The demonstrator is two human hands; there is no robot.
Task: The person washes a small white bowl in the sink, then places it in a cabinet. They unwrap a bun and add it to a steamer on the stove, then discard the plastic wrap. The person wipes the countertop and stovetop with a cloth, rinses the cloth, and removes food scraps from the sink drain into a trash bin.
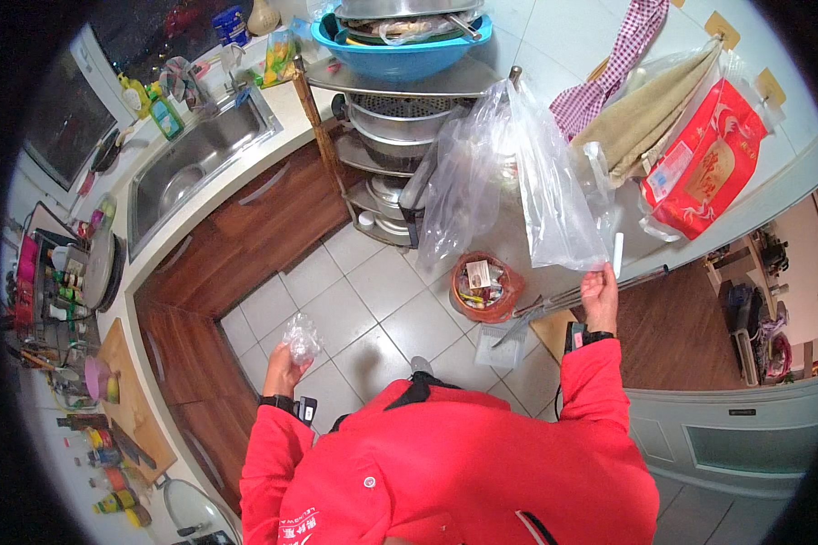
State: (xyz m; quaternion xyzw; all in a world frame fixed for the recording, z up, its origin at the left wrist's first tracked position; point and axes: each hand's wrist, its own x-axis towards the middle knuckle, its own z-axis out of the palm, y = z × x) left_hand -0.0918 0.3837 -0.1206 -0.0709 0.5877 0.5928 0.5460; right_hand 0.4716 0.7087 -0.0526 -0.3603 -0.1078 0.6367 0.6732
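Touches the large clear bag (550, 182), hanging above the reddish waste bin (515, 291), at its lower edge with the right hand (599, 295), to the bin's right, unclear whether pinching. Grips the small crumpled clear plastic (302, 336) in the left hand (284, 370), to the bin's left, fingers curled.

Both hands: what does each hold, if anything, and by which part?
Left hand: crumpled plastic, by its lower end. Right hand: at the lower corner of the hanging bag; grip unclear.
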